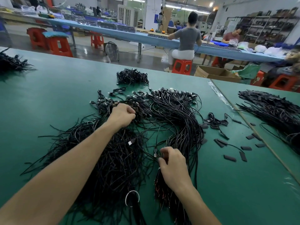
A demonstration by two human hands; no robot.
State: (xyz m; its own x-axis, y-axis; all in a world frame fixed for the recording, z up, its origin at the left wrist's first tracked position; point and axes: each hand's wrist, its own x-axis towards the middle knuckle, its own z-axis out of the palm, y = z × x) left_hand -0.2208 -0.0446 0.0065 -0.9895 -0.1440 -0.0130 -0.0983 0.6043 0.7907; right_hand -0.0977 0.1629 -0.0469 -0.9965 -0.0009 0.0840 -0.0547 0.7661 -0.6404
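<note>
Black and thin, a tangled heap of thin black cables [175, 114] with silver-tipped plugs sprawls over the middle of the green-covered table [56, 88] in the head view.

The left hand [123, 115] is stretched out toward the table's far edge. Its fingers curl down into the plug end of the heap and grip a few strands. The right hand [173, 166] sits closer to the near edge, wrapped round a gathered bundle of black cables [158, 187] whose coppery stripped ends point at that edge. Its thumb and forefinger pinch a small silver plug [156, 154] at the bundle's top.

The coming move seems to turn on one relation. The cables lie lengthwise from far edge to near edge, plugs far and bare ends near. So the strands in the left hand lie beyond the right hand and to its left, and would have to slide along their own length to join the bundle. The left hand is nearer the loose plugs — the right is nearer the bundle.

A white elastic ring [132, 198] binds another bunch by the near edge. Flat black rectangular sleeves [229, 158] lie scattered toward the table's right edge. A small clump of short black cables [132, 77] sits toward the far edge.
</note>
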